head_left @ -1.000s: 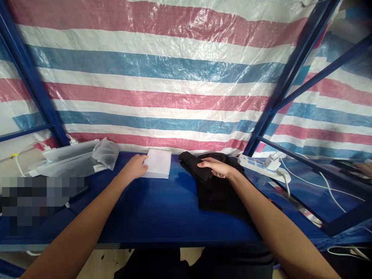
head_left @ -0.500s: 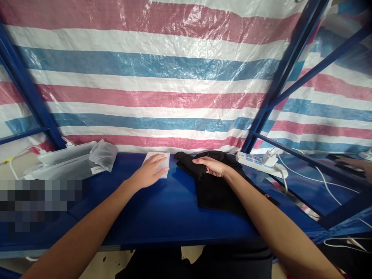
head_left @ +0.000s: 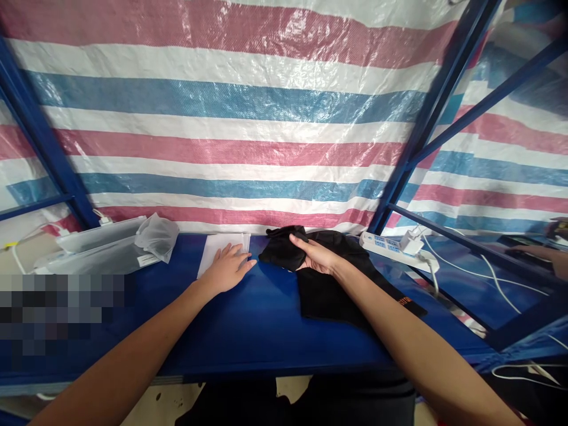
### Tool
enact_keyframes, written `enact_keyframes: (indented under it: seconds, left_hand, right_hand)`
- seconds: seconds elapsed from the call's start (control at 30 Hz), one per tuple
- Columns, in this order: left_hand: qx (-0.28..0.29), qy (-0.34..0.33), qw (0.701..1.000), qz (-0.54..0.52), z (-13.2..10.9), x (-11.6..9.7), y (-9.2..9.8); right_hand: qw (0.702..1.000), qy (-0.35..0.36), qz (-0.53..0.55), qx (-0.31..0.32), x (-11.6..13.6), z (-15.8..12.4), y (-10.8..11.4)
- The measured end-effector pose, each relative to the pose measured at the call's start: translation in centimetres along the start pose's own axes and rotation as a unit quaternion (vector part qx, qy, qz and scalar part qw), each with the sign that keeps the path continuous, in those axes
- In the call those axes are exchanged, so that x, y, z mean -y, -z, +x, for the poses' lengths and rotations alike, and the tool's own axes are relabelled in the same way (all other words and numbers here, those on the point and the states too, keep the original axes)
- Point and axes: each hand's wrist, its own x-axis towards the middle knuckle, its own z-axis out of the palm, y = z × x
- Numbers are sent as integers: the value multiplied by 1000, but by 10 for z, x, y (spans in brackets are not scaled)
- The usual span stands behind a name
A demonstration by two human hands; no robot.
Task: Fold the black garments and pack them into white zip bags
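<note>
My left hand (head_left: 228, 269) rests with fingers spread over some flat white sheets (head_left: 212, 248), covering their right part. Whether these are paper or thin packets I cannot tell. My right hand (head_left: 318, 255) grips a bunched part of a black cloth garment (head_left: 323, 299), thumb on top and the other fingers underneath. The rest of the garment lies spread on the blue tabletop (head_left: 239, 328), partly hidden under my right forearm. Orange lettering shows near its right end.
A white power strip (head_left: 386, 244) with plugs and cables lies at the right beside a blue metal post (head_left: 399, 160). At the left back are white devices (head_left: 102, 236) and a crumpled translucent bag (head_left: 157, 236). A striped tarp (head_left: 248, 130) hangs behind. Another person's hand (head_left: 539, 251) shows far right.
The white sheets have shifted left and now look wider. My left hand has moved slightly left with them. My right hand has moved a little left, and the bunched cloth looks more gathered.
</note>
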Motion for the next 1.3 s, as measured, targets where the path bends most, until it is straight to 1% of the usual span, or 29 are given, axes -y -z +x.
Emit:
enact_keyframes:
  seconds: [0.1,0.17,0.23,0.3,0.37,0.4,0.47,0.53,0.57,0.6,0.67,0.73,0.77,0.8,0.9,1.0,1.07,1.13,1.2,1.3]
  left_hand:
    - [-69,-46,996,-38,0,-17,4]
    - [-94,-58,989,-102,-1,-28,7]
    - [-89,-48,979,-176,-1,-35,7]
    - [-70,-49,968,-235,-1,-39,6]
    - [-63,-63,961,-261,0,-40,5]
    - [-71,-68,960,-263,0,-40,6]
    - [-99,-78,959,-255,0,-39,10]
    - [-112,-114,956,-248,-1,-40,18]
    - [-102,-143,953,-247,-3,-41,23]
    - [-76,-175,950,-248,-4,-41,28]
    - [9,-222,943,-248,-7,-42,37]
    - [92,-238,938,-235,-10,-43,41]
    - [116,-239,938,-225,-12,-43,42]
    - [126,-237,940,-212,-13,-43,42]
    - [114,-215,954,-176,-15,-41,40]
    - [93,-174,967,-162,-14,-34,39]
    - [70,-135,973,-171,-11,-27,38]
    - [49,-72,976,-197,-6,-19,35]
    - [31,-4,967,-254,0,-13,33]
    - [5,60,928,-368,5,-13,35]
  right_hand:
    - [999,-36,12,-11,1,3,-3]
    - [999,-47,12,0,2,0,-5]
    - [998,-49,14,21,2,-4,-7]
    - [997,-51,24,59,2,-8,-9]
    - [994,-48,44,91,1,-10,-12]
    - [993,-45,56,98,0,-10,-14]
    - [992,-43,80,92,1,-7,-15]
    - [991,-42,108,65,1,-1,-13]
    - [990,-40,124,49,2,1,-11]
    - [989,-33,140,30,2,4,-8]
    - [985,-3,170,-10,3,9,-2]
    - [980,33,188,-50,4,12,5]
    - [977,51,194,-67,4,13,7]
    - [974,66,200,-79,5,13,9]
    - [966,101,218,-100,7,13,11]
    - [957,137,227,-120,11,11,11]
    - [950,166,231,-130,13,10,12]
    - [944,188,238,-130,15,9,17]
    - [945,190,242,-109,17,6,26]
    - [958,158,233,-48,21,-1,48]
